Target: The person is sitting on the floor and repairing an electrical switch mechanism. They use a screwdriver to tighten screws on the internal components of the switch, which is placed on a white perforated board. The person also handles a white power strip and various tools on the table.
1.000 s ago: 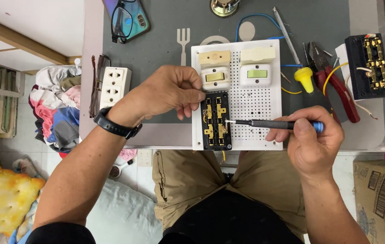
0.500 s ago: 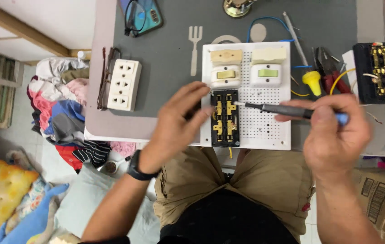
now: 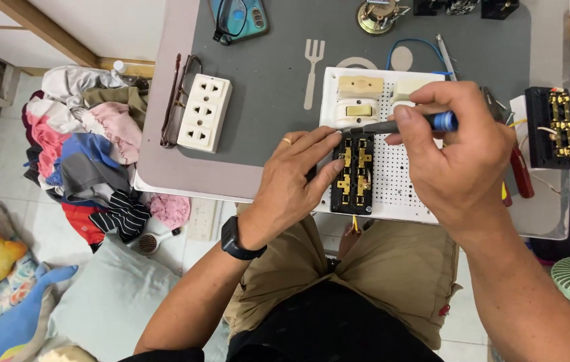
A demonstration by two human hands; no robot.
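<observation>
Bracing black brass-terminal switch block with left hand, fingers spread, steadying; right hand fingers clamping blue-handled screwdriver, tip pointing 9 o'clock.

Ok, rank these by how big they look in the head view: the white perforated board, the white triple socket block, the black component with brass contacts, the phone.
1. White perforated board, clearly largest, though the right hand covers part.
2. White triple socket block.
3. Black component with brass contacts, close to the socket block; the left hand hides its edge, so unsure.
Phone: cut off by the frame, can't rank.

Probably home: laundry pile, pillow
</observation>
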